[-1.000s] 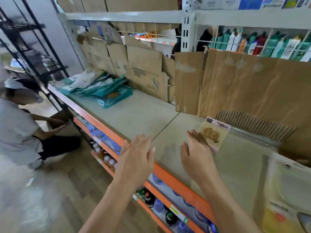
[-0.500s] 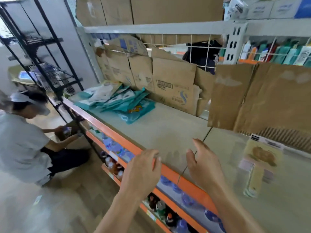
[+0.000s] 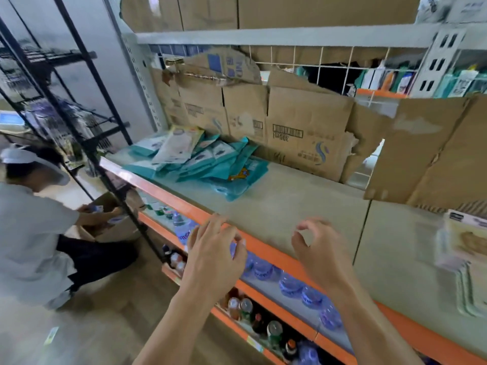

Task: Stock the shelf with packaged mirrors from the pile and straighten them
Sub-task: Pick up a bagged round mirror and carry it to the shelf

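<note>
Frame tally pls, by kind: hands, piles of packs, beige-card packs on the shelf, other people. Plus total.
2 hands: left hand, right hand, both holding nothing
1 pile of teal packs
1 beige-card pack, blurred, at the far right
1 crouching person
Total: 5

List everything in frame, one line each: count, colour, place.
packaged mirrors: at least one, blurred, beige, shelf far right
pile of packets: many, mostly teal, shelf's left end
shelf: one, grey top, orange front rail
cardboard sheets: several, brown, along shelf back
water bottles: a row, blue, tier below
drink bottles: several, mixed, lowest tier
wire rack: one, black, far left
crouching person: one, grey top, floor left
left hand: empty, at front rail
right hand: empty, loosely curled, above shelf
</note>
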